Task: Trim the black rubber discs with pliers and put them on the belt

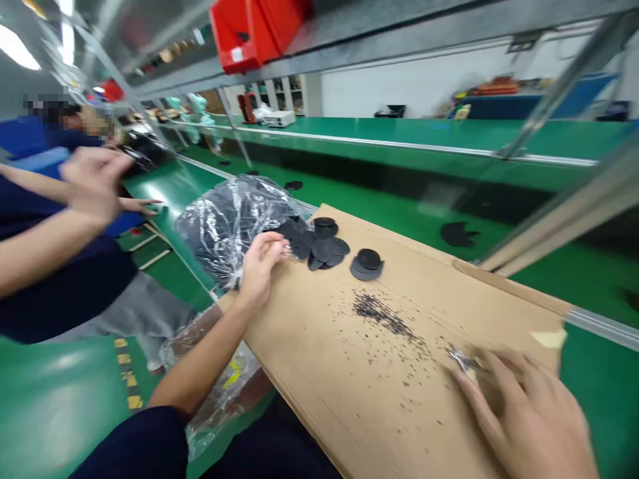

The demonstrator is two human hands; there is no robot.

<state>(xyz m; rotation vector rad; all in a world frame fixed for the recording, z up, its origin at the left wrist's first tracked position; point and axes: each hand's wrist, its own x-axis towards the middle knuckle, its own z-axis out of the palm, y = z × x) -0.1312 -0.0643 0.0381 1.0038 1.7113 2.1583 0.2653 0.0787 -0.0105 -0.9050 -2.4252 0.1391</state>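
Observation:
My left hand point(260, 265) rests at the mouth of a clear plastic bag point(224, 229) full of black round discs, its fingers curled on the bag's edge beside a spilled heap of discs point(319, 246). A small stack of discs point(367, 264) lies a little further right on the cardboard sheet point(349, 392). My right hand point(524, 412), blurred by motion, lies low on the cardboard at the lower right with its fingers around small metal tweezers point(462, 360). Black crumbs point(384, 318) are scattered between the two hands.
A green conveyor belt point(399, 206) runs behind the cardboard, carrying a few black discs point(456, 233). Another person in dark blue point(60, 266) sits at the left with hands raised. Red bins point(249, 30) sit on the metal shelf overhead. A slanted metal post point(554, 86) crosses the right side.

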